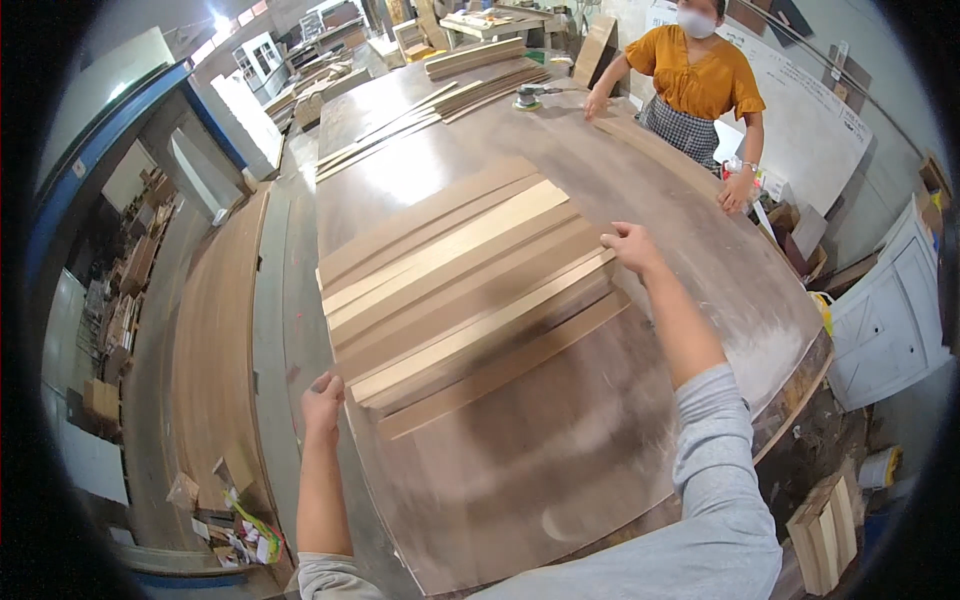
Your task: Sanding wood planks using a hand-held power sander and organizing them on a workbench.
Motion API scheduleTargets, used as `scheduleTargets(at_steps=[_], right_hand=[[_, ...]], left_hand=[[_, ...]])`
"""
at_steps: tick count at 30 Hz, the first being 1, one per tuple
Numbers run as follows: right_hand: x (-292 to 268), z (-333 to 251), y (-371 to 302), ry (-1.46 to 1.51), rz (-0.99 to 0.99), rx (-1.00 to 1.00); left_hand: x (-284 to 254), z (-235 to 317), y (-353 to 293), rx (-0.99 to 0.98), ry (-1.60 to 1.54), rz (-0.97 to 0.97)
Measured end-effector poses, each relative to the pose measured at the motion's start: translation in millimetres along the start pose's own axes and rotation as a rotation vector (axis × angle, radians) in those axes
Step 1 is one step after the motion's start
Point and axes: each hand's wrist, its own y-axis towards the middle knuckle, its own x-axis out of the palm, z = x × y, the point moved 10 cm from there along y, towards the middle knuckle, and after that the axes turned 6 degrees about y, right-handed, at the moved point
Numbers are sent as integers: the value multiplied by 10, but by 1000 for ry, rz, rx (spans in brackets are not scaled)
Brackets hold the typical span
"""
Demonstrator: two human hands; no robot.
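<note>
Several wooden strips, some pale and some brown, lie side by side at a slant across the large brown worktable. Between my two hands runs the nearest pale wooden strip, slightly blurred at its near edge. My left hand is closed at its left end, by the table's left edge. At the other end my right hand pinches it between thumb and fingers. A shadow falls under its near side, partly over a separate brown strip lying closer to me.
Across the table on the right stands a person in an orange top, hands over a long board. A sander and stacked strips lie at the far end. Left of the table, a long brown panel rests beyond a narrow gap.
</note>
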Motion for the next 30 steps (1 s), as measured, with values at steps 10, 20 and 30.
scheduleTargets(at_steps=[10,20,30], right_hand=[[260,296,521,-370,93,-4],[272,-106,186,-385,79,-157],[942,-681,-370,-802,-308,-513]], left_hand=[[59,-150,321,-34,186,30],[257,212,-122,201,228,-81],[169,314,81,294,576,-23]])
